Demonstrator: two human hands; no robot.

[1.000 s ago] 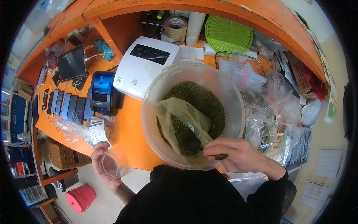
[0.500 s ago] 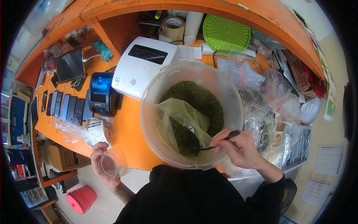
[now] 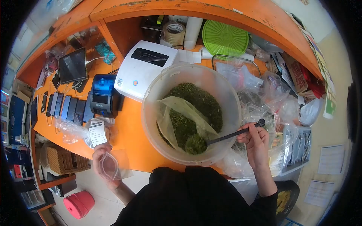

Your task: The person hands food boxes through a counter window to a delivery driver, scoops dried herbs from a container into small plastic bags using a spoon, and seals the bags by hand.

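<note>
While the right hand (image 3: 257, 145) holds a long black spoon (image 3: 232, 136) near the end of its handle, the left hand (image 3: 99, 161) pinches a small clear bag (image 3: 121, 168). The right fingers are curled around the spoon, and the left fingers grip the bag by its side, with its round mouth open. The spoon's bowl is down in a big see-through bucket (image 3: 230, 109), which sits by the front edge of the counter (image 3: 132, 141), near the middle. A heap of green bits (image 3: 195, 144) sits on the spoon, just above more green stuff (image 3: 205, 98) in the bucket. A thin, pale sheet (image 3: 181, 103) bends across the inside.

The spoon's long side runs from the right fingers to the left and a little toward the person. So the heap lies to the left of the right fingers. The bag is farther left, outside the bucket, by the counter's front edge. The left hand is the nearer one to the bag's mouth, and the bucket's rim stands between the bag and the heap.

A white machine (image 3: 127, 77) stands toward the back edge, and clear bags (image 3: 277, 100) crowd the right end.
</note>
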